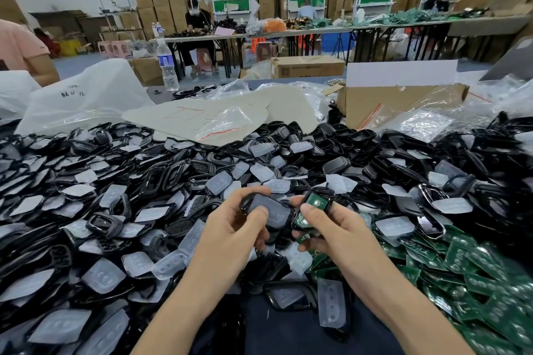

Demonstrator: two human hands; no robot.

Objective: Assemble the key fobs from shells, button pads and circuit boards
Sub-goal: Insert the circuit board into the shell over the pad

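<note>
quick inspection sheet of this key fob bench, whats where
surface: table, grey-blue where bare at the far side, mostly buried in parts
job's things: black shells heaped left and centre; translucent button pads scattered through them; green circuit boards piled right
clutter: plastic bags, cardboard box, water bottle
hands: left hand grips a pad-covered shell; right hand grips a board-filled shell
cables: nothing seen
surroundings: other workers at long tables, stacked cartons

Nothing legible from where I stand: dark handwriting on the white plastic bag and red pen strokes on the pale sheet are too blurred to read.
</note>
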